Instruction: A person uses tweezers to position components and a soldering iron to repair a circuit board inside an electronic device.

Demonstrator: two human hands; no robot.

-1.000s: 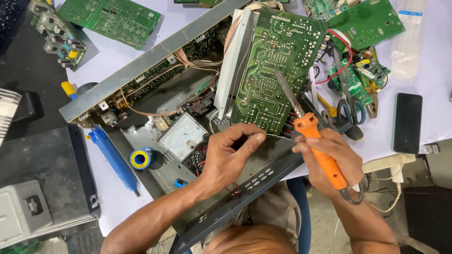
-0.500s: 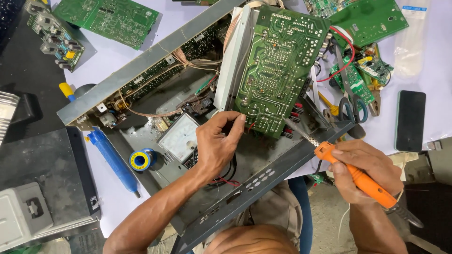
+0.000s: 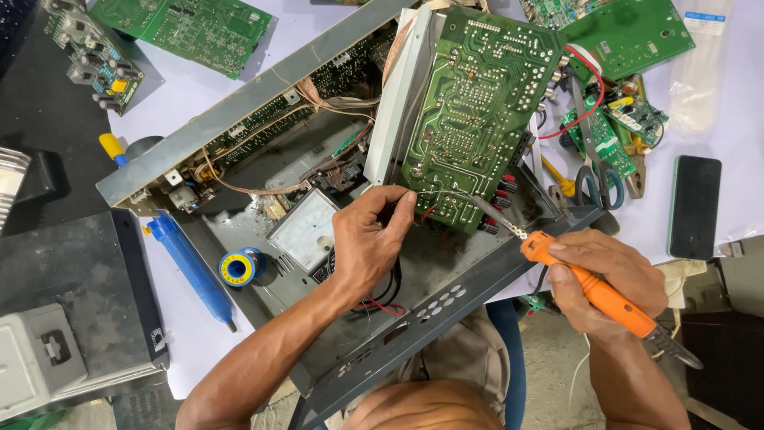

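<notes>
Right hand [image 3: 609, 279] grips orange soldering iron [image 3: 593, 288] (tip near green board [image 3: 477, 111]).

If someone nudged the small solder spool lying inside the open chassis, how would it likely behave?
The solder spool lies flat on its flange, so it probably slides rather than rolls. Wound with metal wire, it is likely heavy for its size. Tipped on edge, its round rims would probably roll across the chassis floor.
</notes>
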